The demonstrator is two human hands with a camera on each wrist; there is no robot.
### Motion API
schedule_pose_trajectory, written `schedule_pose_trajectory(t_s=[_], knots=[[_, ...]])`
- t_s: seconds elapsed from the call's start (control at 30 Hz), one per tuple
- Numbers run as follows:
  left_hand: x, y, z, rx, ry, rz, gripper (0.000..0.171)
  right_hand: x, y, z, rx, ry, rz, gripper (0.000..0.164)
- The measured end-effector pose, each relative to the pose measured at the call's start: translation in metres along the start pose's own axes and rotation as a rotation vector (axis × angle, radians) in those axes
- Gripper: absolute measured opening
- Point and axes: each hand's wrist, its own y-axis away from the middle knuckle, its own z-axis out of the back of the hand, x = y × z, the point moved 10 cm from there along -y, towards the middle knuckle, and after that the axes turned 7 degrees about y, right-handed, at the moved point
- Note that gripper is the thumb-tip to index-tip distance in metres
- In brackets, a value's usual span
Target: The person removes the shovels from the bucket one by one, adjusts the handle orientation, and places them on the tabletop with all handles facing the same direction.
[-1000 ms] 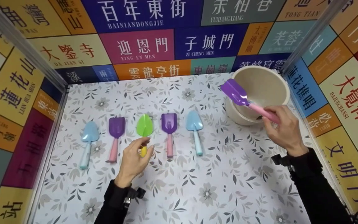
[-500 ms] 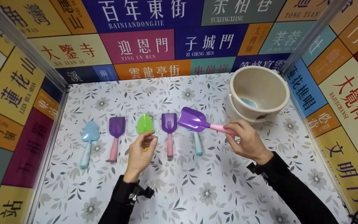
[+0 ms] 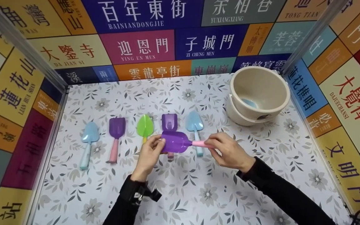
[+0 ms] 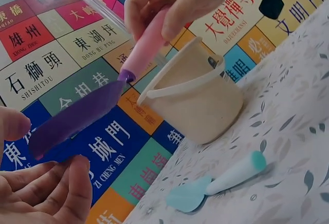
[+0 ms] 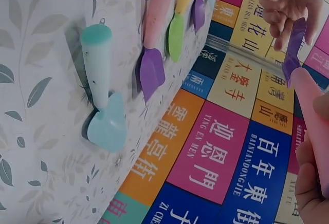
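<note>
My right hand grips the pink handle of a purple toy shovel, held up over the row of tools. The shovel's blade points left toward my left hand. In the left wrist view the blade tip lies between the left thumb and the fingers, with gaps showing on both sides. Beneath the raised shovel, a second purple shovel is partly hidden. Beside it lie a green trowel with a yellow handle and a light blue trowel.
A beige bucket stands at the back right, with something light blue inside. Further left lie another purple shovel and a light blue trowel. Panels with printed lettering enclose the flower-patterned table.
My right hand has carried the purple shovel from the bucket's rim leftward and nearer to me. My left hand has shifted slightly right, to the blade's tip.
</note>
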Motion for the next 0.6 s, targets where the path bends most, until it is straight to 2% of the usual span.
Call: schedule_pose_trajectory(t_s=[0.17,0.33,0.43,0.6], knots=[[0.007,0.001,-0.002,0.009,0.054,0.047,0.031,0.005,-0.002,-0.003,-0.002,0.009,0.018,0.035],[0.008,0.0,-0.001,-0.011,0.058,0.056,0.026,0.007,-0.003,-0.005,0.009,0.024,0.022,0.031],[0.002,0.0,0.0,-0.02,0.023,0.031,0.026,0.006,-0.003,-0.005,0.021,0.021,0.019,0.031],[-0.02,0.001,0.001,-0.028,-0.098,-0.079,0.025,0.003,-0.005,-0.003,0.05,0.022,-0.02,0.036]])
